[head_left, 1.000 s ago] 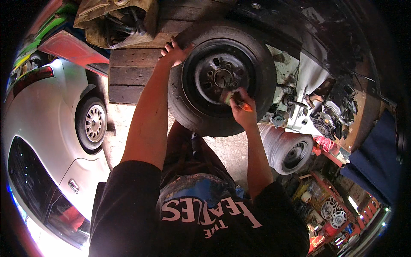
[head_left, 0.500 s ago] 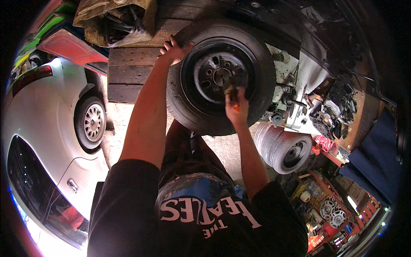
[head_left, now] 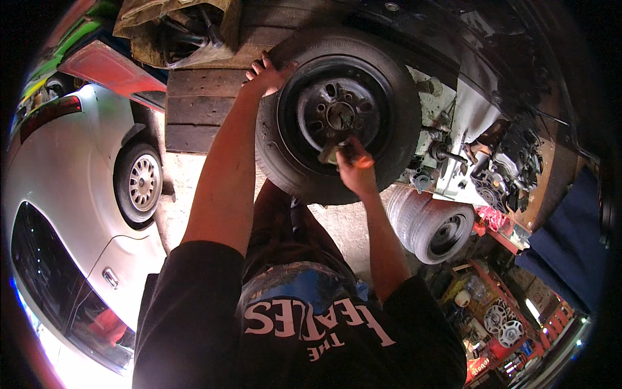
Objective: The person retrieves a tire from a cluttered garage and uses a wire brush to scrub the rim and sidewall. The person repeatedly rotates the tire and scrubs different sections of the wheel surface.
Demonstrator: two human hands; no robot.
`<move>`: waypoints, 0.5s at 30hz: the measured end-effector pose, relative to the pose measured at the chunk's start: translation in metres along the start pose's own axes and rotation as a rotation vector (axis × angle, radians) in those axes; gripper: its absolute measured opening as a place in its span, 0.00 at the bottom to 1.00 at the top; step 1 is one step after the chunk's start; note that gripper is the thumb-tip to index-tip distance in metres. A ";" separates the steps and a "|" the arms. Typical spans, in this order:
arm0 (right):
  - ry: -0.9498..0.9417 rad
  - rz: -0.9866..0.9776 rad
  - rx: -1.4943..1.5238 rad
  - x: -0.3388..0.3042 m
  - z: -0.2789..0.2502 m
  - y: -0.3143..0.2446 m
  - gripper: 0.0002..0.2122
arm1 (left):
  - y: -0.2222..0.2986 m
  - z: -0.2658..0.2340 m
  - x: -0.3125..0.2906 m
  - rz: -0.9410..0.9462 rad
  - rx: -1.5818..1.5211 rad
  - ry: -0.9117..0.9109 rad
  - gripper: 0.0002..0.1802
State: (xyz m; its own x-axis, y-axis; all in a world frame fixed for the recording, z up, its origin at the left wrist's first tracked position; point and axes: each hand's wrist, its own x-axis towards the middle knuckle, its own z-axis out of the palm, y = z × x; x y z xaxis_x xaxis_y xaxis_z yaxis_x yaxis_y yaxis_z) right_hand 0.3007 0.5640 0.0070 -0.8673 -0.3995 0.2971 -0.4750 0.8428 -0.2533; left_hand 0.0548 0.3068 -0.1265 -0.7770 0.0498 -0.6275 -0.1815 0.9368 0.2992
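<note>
In front of me a car wheel (head_left: 311, 126) stands on or against the wooden planks, its black steel rim ringed by a dark tyre (head_left: 400, 139). My left hand (head_left: 267, 79) rests on the tyre's upper left edge with fingers spread. Over the lower part of the rim, my right hand (head_left: 355, 170) is closed round a brush-like tool (head_left: 330, 154) with an orange handle. Its head is smeared by motion, so its exact shape is unclear. The rim's round centre hole and bolt holes are visible above it.
Dark wooden planks (head_left: 197, 110) lie at the upper left, with a worn tool bag (head_left: 146, 35) on them. A silver car (head_left: 84, 168) stands left. Stacked wheels (head_left: 431, 227) and greasy engine parts (head_left: 505, 168) are on the right. Wheel covers (head_left: 510, 332) lie lower right.
My right hand has moved the brush-like tool from near the rim's centre down and left to its lower part. My left hand keeps its place on the tyre.
</note>
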 end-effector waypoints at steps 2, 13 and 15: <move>0.056 0.159 0.269 0.006 -0.009 0.006 0.16 | 0.000 -0.002 -0.003 0.014 -0.025 -0.010 0.68; -0.190 0.407 0.320 0.013 -0.044 0.021 0.14 | 0.028 -0.040 -0.061 -0.053 -0.214 -0.044 0.67; -0.054 0.486 0.357 0.021 -0.044 0.021 0.14 | 0.037 -0.051 -0.069 -0.066 -0.244 -0.032 0.67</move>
State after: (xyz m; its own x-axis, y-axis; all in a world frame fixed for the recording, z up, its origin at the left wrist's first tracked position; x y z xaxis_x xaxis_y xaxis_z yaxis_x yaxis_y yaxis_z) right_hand 0.2789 0.5886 0.0485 -0.9994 -0.0245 0.0247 -0.0347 0.7638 -0.6445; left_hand 0.0712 0.3203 -0.0356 -0.7398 0.0064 -0.6728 -0.3744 0.8270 0.4195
